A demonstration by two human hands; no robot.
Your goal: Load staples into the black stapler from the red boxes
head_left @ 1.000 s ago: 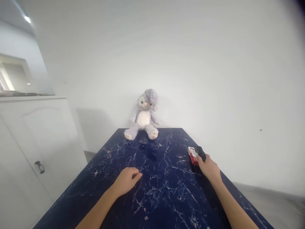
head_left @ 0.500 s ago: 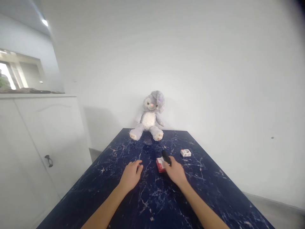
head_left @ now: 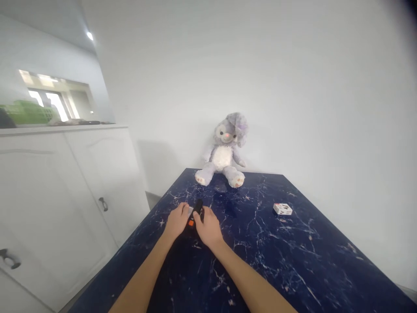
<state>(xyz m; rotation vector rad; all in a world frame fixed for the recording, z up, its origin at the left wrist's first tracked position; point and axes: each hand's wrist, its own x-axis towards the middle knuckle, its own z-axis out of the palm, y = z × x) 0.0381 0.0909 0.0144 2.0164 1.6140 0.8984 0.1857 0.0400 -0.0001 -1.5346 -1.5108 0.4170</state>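
Note:
My right hand (head_left: 209,227) is closed around a slim black object that looks like a stapler (head_left: 198,206). The thumb lies along it, and an orange-red patch (head_left: 190,223) shows at its near end. Close on the left, my left hand (head_left: 177,221) has its fingers curled against a small white piece (head_left: 190,211) beside the black object. Most of the white piece is hidden by the fingers. Both hands are low over the dark blue marbled table (head_left: 260,243).
A small white box with dark pictures (head_left: 282,209) lies on the table to the right. The grey-lilac plush toy (head_left: 223,157) sits at the far edge against the wall. White cabinets (head_left: 97,174) stand to the left, with a green basket (head_left: 29,112) on top.
My right hand has moved left with the black object, up to my left hand. The red-and-white item under it earlier is now mostly hidden. The view has turned left.

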